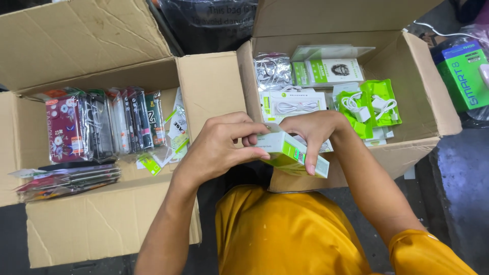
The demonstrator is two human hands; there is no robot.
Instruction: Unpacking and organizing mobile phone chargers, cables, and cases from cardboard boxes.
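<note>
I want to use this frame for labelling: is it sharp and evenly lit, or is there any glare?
Head view: hands and small box are sharp; lighting is even with soft shadows; mild glare on plastic-wrapped cases in the left carton; slight wide-angle bending at edges.

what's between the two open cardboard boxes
In the head view, the hands hold a small white-green box over the gap between left box and right box.

**Two open cartons side by side, small box held between them**

Left carton [109,219]: phone cases [104,125] upright in a row along the back wall, more packets [69,179] stacked flat at the left front corner. Right carton [433,102]: cable packs [369,104] toward the right wall, boxed items behind. Small box [290,153] in front of the right carton's near left corner, left hand [219,147] and right hand [313,130] at either end.
</note>
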